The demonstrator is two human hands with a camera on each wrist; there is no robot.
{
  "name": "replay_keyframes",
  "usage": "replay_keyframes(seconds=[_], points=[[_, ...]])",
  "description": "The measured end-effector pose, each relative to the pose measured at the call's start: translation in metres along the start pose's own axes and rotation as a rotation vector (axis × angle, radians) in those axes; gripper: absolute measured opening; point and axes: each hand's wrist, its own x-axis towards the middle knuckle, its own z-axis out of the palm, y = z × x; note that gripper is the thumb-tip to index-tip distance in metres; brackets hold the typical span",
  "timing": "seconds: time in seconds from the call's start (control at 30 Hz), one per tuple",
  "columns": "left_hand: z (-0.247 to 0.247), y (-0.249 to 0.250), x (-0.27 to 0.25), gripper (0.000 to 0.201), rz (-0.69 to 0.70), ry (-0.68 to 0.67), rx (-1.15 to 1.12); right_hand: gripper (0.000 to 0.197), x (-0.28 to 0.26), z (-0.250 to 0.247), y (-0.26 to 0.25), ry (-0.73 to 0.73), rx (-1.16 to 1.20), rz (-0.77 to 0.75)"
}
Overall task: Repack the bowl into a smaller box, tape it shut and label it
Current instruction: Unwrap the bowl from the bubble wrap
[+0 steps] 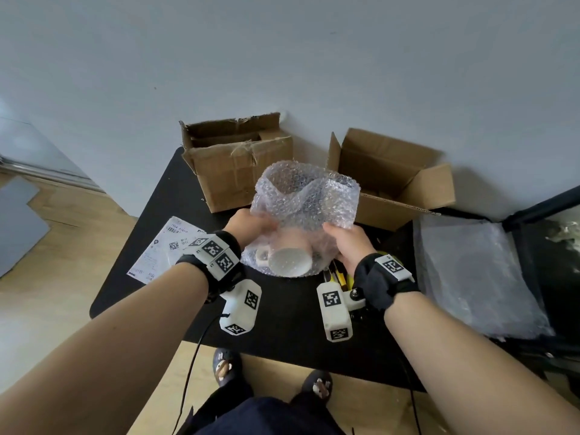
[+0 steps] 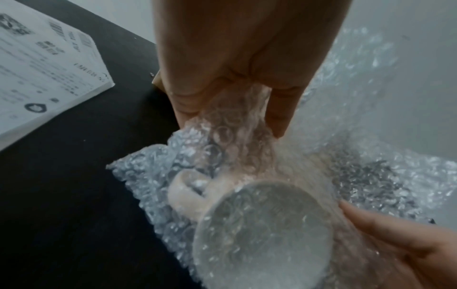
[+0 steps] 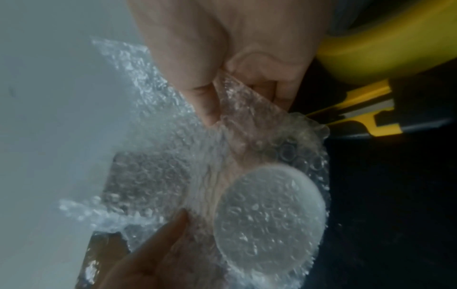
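A pale pink bowl with a side handle (image 1: 290,262) lies wrapped in a clear bubble wrap sheet (image 1: 306,196), held above the black table (image 1: 282,312). My left hand (image 1: 260,226) grips the wrap on its left side and my right hand (image 1: 335,237) grips the right side. In the left wrist view my left hand (image 2: 232,121) pinches a bunched fold of wrap above the bowl's round base (image 2: 262,224). In the right wrist view my right hand (image 3: 245,109) pinches a wrap edge above the bowl (image 3: 269,211). Two open cardboard boxes stand behind, one at the left (image 1: 238,171) and one at the right (image 1: 392,180).
A printed shipping label sheet (image 1: 166,249) lies at the table's left. A yellow and black tool (image 1: 340,276) lies under my right hand. Flat bubble wrap sheets (image 1: 477,274) are stacked at the right. A wall stands behind the boxes.
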Motion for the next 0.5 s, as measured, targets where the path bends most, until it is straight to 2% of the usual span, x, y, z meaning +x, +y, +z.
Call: replay_keyframes(seconds=[0.1,0.17,0.23,0.37,0.5], points=[[0.001,0.002,-0.001,0.024,-0.036,0.031,-0.027,0.006,0.005,0.000,0.003,0.034,-0.025,0.033],[0.000,0.001,0.000,0.021,-0.041,0.037,-0.024,0.023,0.008,-0.001,0.002,0.049,-0.054,0.079],[-0.001,-0.003,0.004,0.021,-0.054,0.012,-0.015,0.032,0.012,-0.002,0.003,0.049,-0.064,0.121],[-0.004,-0.007,0.005,0.033,-0.151,0.004,-0.109,0.020,0.014,-0.003,0.006,0.081,-0.018,0.206],[-0.005,-0.009,0.002,0.024,-0.170,0.043,-0.014,0.019,0.013,-0.003,0.003,0.078,-0.048,0.256]])
